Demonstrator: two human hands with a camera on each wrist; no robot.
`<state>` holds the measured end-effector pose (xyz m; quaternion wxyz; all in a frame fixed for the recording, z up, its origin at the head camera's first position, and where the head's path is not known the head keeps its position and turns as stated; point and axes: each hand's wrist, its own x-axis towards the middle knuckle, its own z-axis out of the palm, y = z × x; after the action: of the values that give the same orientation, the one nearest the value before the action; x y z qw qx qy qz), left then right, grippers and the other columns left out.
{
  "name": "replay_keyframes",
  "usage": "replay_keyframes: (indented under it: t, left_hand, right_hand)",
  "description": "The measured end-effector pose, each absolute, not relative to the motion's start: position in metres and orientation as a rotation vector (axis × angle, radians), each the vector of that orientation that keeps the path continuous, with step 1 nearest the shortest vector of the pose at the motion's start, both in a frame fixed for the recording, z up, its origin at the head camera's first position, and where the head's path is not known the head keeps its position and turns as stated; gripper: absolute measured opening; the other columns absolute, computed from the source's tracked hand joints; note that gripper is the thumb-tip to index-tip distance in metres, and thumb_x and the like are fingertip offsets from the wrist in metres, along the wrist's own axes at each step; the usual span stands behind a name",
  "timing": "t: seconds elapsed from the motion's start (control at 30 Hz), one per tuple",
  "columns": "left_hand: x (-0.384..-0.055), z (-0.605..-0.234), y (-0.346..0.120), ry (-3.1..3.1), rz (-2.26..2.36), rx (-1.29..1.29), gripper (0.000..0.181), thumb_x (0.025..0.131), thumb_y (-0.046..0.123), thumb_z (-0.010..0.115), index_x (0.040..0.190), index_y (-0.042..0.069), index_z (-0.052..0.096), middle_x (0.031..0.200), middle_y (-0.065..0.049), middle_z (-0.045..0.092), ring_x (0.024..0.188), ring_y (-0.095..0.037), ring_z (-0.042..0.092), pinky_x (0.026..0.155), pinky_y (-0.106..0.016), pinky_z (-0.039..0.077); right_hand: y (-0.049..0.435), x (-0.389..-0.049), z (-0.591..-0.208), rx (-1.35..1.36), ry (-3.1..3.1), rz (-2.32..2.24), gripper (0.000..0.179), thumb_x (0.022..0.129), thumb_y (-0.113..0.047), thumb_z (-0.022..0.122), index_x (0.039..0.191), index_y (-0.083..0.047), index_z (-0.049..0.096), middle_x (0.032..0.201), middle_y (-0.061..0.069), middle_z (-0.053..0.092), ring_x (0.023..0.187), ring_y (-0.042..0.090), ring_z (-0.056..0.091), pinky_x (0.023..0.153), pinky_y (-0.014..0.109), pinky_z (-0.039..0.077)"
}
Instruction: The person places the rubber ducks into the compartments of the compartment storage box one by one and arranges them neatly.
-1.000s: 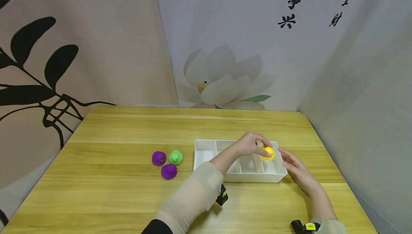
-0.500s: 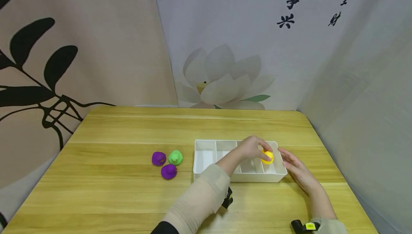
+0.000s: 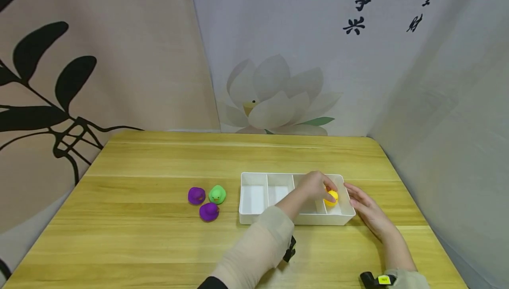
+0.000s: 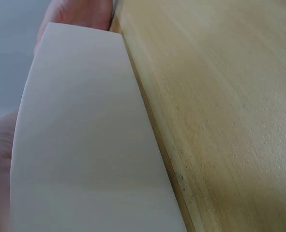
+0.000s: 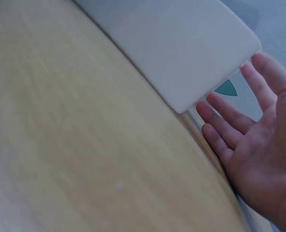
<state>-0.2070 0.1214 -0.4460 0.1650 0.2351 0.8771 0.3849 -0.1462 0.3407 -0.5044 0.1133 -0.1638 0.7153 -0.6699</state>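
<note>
In the head view my left hand (image 3: 314, 186) pinches a yellow rubber duck (image 3: 332, 198) between thumb and fingers. The duck is low in the rightmost compartment of a white divided box (image 3: 253, 219), its lower part partly out of sight. At the box's right end rests my right hand (image 3: 370, 214), its fingertips against the outer wall. The right wrist view shows those fingers (image 5: 225, 121) nearly straight along the white end. From the left wrist, the box's long front wall (image 4: 89, 135) hides the duck, and only part of my left hand (image 4: 0, 164) shows.
Two purple rubber ducks (image 3: 196, 195) and a green one (image 3: 217, 194) sit close together on the wooden table (image 3: 159, 240), left of the box. A printed cloth backdrop (image 3: 159, 59) hangs behind the table's far edge.
My left hand has moved slightly right and down with the yellow duck, which now sits lower in the rightmost compartment. The right hand and the box look still.
</note>
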Motion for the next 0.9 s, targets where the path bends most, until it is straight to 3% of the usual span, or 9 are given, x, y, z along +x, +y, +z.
replay_keyframes:
  t: [0.4,0.9]
  left_hand:
    - [-0.204,-0.445,0.131,2.657,0.859,0.558,0.024,0.069,0.025,0.088,0.091,0.028,0.078,0.075,0.020,0.060,0.072,0.002,0.051,0.063,-0.016,0.037]
    - [-0.207,-0.443,0.120,2.538,1.038,0.624,0.027,0.071,0.027,0.086,0.097,0.022,0.077,0.085,0.016,0.066,0.082,-0.001,0.056,0.071,-0.016,0.042]
  right_hand:
    - [0.340,-0.146,-0.503,-0.484,2.098,-1.970,0.045,0.103,-0.006,0.038,0.147,-0.001,0.029,0.131,-0.012,0.049,0.118,0.002,0.047,0.092,0.018,0.040]
    - [0.339,-0.144,-0.501,-0.479,2.104,-1.957,0.045,0.103,-0.006,0.038,0.147,-0.003,0.030,0.132,-0.010,0.047,0.118,0.003,0.047,0.092,0.019,0.040]
